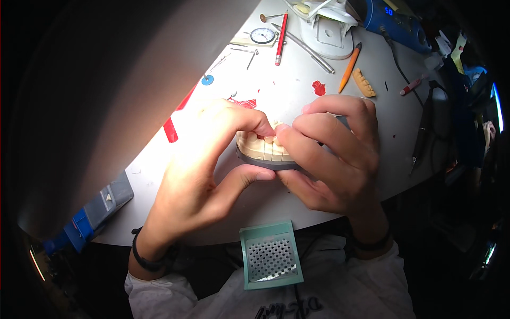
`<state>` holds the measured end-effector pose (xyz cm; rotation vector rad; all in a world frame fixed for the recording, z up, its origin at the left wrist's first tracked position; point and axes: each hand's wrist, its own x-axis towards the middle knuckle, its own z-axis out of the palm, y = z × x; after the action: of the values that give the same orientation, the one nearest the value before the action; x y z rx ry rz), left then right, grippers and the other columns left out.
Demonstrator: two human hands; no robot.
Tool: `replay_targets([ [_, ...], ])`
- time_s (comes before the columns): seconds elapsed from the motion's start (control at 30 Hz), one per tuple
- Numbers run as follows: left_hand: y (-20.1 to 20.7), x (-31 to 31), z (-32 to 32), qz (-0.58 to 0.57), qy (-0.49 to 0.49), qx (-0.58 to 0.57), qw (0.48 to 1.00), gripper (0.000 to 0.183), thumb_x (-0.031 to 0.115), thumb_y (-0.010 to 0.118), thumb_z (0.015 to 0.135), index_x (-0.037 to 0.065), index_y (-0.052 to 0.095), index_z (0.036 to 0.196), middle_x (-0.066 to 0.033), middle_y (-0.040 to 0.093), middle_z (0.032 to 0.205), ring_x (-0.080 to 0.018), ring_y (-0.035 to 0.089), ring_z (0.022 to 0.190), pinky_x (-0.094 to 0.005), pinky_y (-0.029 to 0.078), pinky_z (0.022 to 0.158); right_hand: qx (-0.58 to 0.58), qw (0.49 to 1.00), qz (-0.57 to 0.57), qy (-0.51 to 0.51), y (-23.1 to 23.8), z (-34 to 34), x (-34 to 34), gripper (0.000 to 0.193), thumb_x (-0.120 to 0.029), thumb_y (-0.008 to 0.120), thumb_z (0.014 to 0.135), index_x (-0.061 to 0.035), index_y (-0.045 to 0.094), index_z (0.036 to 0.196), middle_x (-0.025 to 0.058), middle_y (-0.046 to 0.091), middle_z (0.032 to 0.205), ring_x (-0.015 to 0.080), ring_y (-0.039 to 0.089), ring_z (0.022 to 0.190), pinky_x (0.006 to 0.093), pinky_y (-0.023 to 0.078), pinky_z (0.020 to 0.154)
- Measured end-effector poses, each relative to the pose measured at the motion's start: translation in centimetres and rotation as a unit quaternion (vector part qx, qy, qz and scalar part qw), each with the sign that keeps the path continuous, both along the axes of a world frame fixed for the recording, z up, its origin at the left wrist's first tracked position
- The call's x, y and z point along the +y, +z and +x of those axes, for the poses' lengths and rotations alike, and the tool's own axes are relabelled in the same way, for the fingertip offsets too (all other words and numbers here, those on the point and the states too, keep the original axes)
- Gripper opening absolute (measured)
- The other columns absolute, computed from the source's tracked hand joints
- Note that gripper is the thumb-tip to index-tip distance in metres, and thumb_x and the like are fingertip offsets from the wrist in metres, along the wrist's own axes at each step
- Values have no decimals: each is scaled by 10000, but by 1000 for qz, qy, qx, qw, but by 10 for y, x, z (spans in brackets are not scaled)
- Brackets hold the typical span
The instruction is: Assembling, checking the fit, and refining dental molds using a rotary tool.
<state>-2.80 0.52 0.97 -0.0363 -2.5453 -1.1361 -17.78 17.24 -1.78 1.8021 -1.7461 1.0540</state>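
Note:
Between both hands is a dental model (260,149), a cream tooth arch on a dark grey base, held just above the white table. My left hand (212,159) grips it from the left, thumb along the front of the base and index finger bent over the teeth. From the right, my right hand (340,154) closes round the other side, its index fingertip at the teeth and its thumb under the front edge. Both index fingertips meet beside a small tan tooth crown (269,140) on the arch. The model's right part is hidden by my fingers.
Behind lie a red pencil (281,38), a dial gauge (262,35), an orange pencil-like tool (350,67), a loose tooth-arch piece (364,82) and red wax scraps (319,87). A large lamp shade (122,80) looms at left. A green perforated tray (271,258) juts from the table's front edge.

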Motion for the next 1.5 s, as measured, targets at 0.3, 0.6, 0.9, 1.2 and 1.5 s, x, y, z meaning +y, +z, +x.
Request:
replay_targets([
  [0.3, -5, -5, 3, 49, 4, -18, 999, 486, 47, 839, 768, -40, 597, 1181, -135, 603, 1137, -240, 586, 1093, -374, 461, 998, -9, 999, 29, -44, 2, 3, 1, 467, -240, 837, 546, -78, 751, 976, 32, 654, 935, 251, 594, 900, 379, 438, 803],
  [0.6, -4, -4, -1, 88, -6, -20, 996, 548, 48, 850, 786, -47, 597, 1263, -141, 615, 1198, -235, 597, 1130, -386, 462, 1034, -9, 999, 12, -47, 1, 0, 1, 471, -247, 880, 596, -77, 732, 1009, 55, 668, 962, 265, 591, 924, 390, 449, 817],
  [0.9, -8, -4, 2, 83, -5, -15, 996, 494, 53, 846, 786, -40, 630, 1220, -126, 635, 1165, -236, 597, 1116, -368, 455, 1021, -25, 999, 2, -44, 2, 2, 2, 484, -255, 910, 604, -79, 716, 1011, 56, 682, 965, 271, 600, 929, 394, 455, 829],
  [1.2, -7, -3, -1, 100, -6, 3, 995, 459, 20, 830, 772, -45, 642, 1186, -127, 642, 1150, -221, 590, 1088, -361, 448, 1003, -29, 999, -1, -45, 4, 3, 2, 483, -243, 916, 589, -79, 713, 996, 58, 685, 956, 269, 607, 918, 390, 452, 827],
  [1.5, -8, 2, 1, 161, 22, 5, 987, 477, 37, 853, 777, -50, 638, 1194, -123, 651, 1163, -233, 587, 1127, -371, 454, 1020, -35, 999, 3, -41, 2, 2, 3, 488, -214, 913, 583, -85, 708, 1006, 59, 684, 957, 276, 608, 915, 398, 459, 843],
])
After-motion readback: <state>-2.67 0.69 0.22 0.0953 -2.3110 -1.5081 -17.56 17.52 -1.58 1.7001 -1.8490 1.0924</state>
